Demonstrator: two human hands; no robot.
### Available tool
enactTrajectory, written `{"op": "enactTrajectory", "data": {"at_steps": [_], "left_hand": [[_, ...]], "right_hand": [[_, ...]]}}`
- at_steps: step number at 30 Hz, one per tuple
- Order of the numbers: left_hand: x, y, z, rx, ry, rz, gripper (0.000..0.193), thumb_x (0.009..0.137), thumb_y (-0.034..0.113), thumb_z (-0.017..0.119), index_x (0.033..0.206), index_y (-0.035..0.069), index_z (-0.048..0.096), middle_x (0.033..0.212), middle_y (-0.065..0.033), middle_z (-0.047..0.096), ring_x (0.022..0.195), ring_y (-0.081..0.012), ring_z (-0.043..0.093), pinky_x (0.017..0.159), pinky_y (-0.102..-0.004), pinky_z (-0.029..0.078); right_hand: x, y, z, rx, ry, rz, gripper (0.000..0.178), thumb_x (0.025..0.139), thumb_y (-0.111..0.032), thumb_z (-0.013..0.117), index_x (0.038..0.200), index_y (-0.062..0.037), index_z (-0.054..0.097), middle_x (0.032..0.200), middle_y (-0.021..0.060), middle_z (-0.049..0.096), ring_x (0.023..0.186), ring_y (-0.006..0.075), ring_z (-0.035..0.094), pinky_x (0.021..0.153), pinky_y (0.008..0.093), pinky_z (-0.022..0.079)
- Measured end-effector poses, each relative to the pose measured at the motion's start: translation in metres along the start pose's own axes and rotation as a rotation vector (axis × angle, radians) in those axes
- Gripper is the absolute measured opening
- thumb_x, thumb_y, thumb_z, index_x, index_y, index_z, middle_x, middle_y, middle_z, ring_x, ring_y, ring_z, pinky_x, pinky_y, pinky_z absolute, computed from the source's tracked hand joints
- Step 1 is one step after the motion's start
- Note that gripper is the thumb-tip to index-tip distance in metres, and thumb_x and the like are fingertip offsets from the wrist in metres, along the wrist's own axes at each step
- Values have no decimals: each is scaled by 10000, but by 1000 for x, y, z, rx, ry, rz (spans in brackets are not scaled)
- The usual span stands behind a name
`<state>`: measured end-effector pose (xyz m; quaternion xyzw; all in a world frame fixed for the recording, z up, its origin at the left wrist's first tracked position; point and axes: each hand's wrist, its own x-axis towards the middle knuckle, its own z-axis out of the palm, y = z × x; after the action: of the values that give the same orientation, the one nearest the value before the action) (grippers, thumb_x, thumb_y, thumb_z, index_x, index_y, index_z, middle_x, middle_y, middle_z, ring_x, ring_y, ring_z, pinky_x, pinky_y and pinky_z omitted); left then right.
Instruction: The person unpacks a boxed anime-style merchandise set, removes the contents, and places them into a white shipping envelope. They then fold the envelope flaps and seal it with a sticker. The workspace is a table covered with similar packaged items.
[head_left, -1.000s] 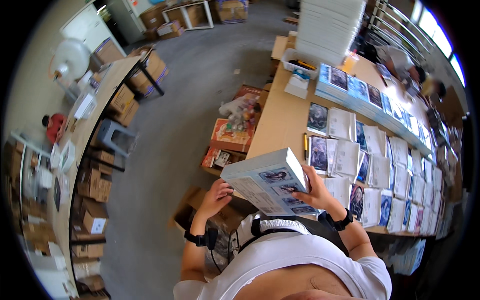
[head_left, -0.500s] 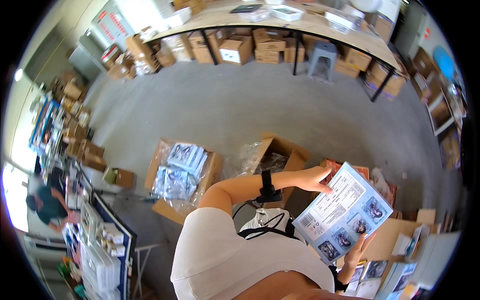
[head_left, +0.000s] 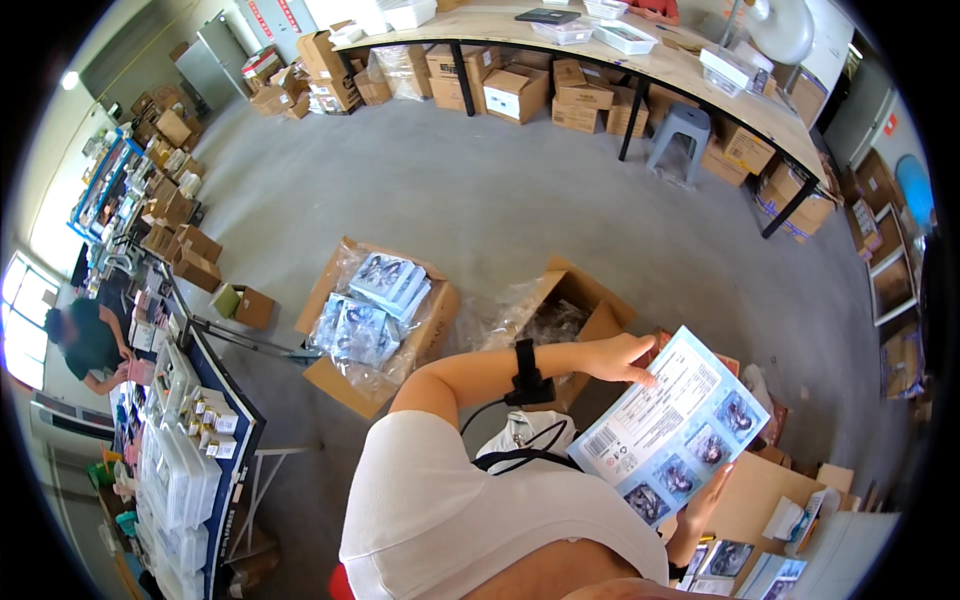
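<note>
A flat light-blue printed package (head_left: 672, 425) is tilted in front of me, with a white text panel, a barcode and several small character pictures facing up. My left hand (head_left: 618, 358) grips its upper left edge, thumb on top and fingers partly hidden behind. At the lower right edge my right hand (head_left: 704, 497) holds the package, its fingers mostly beneath it. To the left, an open carton (head_left: 432, 335) lined with clear plastic holds stacks of similar light-blue packages (head_left: 372, 310). Another open carton (head_left: 607, 327) with clear plastic inside stands just beyond my left forearm.
On my right, a cardboard-coloured work surface (head_left: 745, 500) bears printed cards and boxes. A table (head_left: 245, 425) with plastic bins stands at left, where a person (head_left: 90, 340) works. A long table (head_left: 480, 27) crosses the back, with cartons and a grey stool (head_left: 683, 135) beneath.
The view has shifted, so the cartons and back table appear farther right. Both hands still hold the package, which sits slightly further left in the picture.
</note>
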<state>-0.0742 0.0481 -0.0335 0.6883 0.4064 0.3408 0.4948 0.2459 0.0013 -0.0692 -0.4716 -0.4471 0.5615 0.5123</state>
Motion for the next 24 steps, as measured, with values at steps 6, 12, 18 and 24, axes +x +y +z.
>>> {"op": "enactTrajectory", "data": {"at_steps": [6, 12, 18, 24], "left_hand": [[14, -5, -4, 152, -35, 29, 413, 807, 251, 659, 1023, -23, 438, 888, -171, 620, 824, -273, 621, 695, -356, 478], [29, -11, 1, 35, -9, 88, 419, 783, 163, 689, 1041, -33, 423, 875, -139, 616, 766, -198, 626, 670, -310, 506], [63, -14, 4, -197, -174, 107, 478, 814, 151, 663, 1145, -41, 375, 1006, -132, 584, 918, -166, 599, 781, -292, 503], [89, -15, 2, -198, -332, 142, 482, 823, 182, 664, 1140, -33, 372, 1071, -124, 549, 988, -167, 566, 854, -296, 464]], "right_hand": [[-11, 2, -4, -329, 99, -171, 464, 977, -273, 299, 1344, 10, 304, 1319, 129, 384, 1199, 224, 376, 1023, 348, 281], [-14, -4, 5, -253, 145, -77, 392, 983, -231, 323, 1278, 19, 384, 1207, 80, 471, 1094, 176, 431, 957, 288, 331], [-25, -25, 12, -291, 203, -175, 395, 990, -237, 299, 1286, 17, 358, 1204, 88, 441, 1145, 164, 375, 996, 284, 264], [-42, -37, 25, -302, 318, -183, 373, 978, -255, 352, 1250, 0, 354, 1114, 89, 465, 1063, 137, 404, 935, 275, 310]]}}
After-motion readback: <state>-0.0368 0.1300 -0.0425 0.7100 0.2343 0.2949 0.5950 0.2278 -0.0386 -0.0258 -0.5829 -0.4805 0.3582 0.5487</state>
